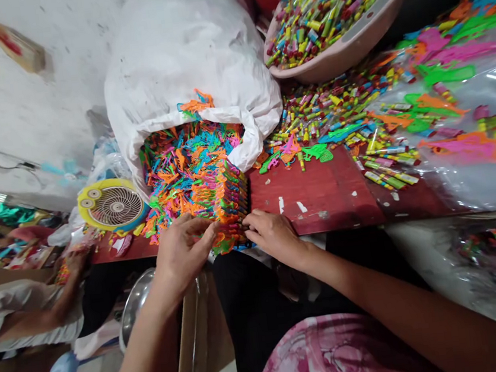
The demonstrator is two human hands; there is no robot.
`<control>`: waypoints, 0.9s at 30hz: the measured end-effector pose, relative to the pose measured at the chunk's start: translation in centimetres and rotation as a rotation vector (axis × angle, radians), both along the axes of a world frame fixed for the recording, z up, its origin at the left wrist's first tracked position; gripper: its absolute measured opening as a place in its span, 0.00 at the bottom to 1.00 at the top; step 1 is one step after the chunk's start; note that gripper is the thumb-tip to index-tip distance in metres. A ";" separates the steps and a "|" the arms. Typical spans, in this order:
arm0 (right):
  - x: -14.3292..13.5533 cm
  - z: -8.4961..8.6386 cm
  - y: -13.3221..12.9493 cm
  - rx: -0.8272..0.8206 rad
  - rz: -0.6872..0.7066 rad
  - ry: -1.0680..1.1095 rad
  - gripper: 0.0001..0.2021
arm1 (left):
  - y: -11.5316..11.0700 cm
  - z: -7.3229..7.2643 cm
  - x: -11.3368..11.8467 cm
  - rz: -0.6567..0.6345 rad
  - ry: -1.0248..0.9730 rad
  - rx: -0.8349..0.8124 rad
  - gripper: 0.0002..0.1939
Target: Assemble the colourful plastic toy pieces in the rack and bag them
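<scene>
A neat stack of small flat plastic toy pieces in orange, green, pink and blue stands at the red table's front edge. On its left is my left hand, fingers and thumb apart, beside the nearest pieces and holding nothing I can see. My right hand rests at the stack's right side, fingers bent and fingertips against or very near its edge, not closed around a piece. Behind the stack, a loose heap of the same pieces spills from the mouth of a large white sack.
A pink basin of small colourful tubes stands at the back right. More tubes and clear bags with plastic pieces cover the table's right. A yellow fan stands left; beyond it sits another person. A cardboard box is below.
</scene>
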State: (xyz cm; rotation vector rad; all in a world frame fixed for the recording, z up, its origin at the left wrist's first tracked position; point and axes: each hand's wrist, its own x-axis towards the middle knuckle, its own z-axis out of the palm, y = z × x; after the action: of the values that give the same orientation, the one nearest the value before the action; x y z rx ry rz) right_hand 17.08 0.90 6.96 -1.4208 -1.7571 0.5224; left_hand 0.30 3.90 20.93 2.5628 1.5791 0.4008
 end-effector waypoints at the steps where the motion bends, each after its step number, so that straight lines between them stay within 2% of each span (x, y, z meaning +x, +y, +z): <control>1: 0.0 0.0 0.1 -0.001 0.002 -0.006 0.06 | 0.2 0.3 0.1 -0.001 0.014 -0.044 0.20; 6: -0.1 0.0 0.5 0.011 0.020 -0.038 0.07 | 1.3 1.4 1.1 -0.008 0.114 -0.169 0.20; 11: -0.3 -0.3 0.6 0.016 0.016 -0.022 0.07 | 2.0 1.8 1.8 -0.059 0.219 -0.239 0.21; 16: -0.1 -0.4 0.3 0.005 0.010 -0.037 0.06 | 0.9 1.9 1.6 -0.076 0.095 -0.219 0.19; 18: 0.1 -0.4 -0.1 -0.011 0.001 -0.039 0.07 | 0.4 1.4 0.6 0.019 -0.084 -0.115 0.18; 20: 0.4 -0.3 -0.7 -0.025 -0.021 -0.044 0.09 | 0.3 -0.2 -1.1 0.218 -0.355 0.047 0.17; 22: 0.5 -0.3 -1.3 -0.028 -0.049 -0.061 0.09 | 0.5 -2.9 -2.8 0.458 -0.680 0.163 0.17; 24: 0.4 -0.3 -2.0 -0.013 -0.068 -0.092 0.08 | 0.8 -6.1 -3.8 0.616 -0.922 0.079 0.13; 27: 0.0 -0.4 -2.7 0.028 -0.080 -0.157 0.05 | 0.3 -9.9 -3.4 0.542 -0.971 -0.165 0.09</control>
State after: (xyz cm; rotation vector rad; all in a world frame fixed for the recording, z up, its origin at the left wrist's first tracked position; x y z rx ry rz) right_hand 17.05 -1.76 6.60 -1.5405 -1.8138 0.3504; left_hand -3.10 4.22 11.05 1.3557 1.6918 1.2446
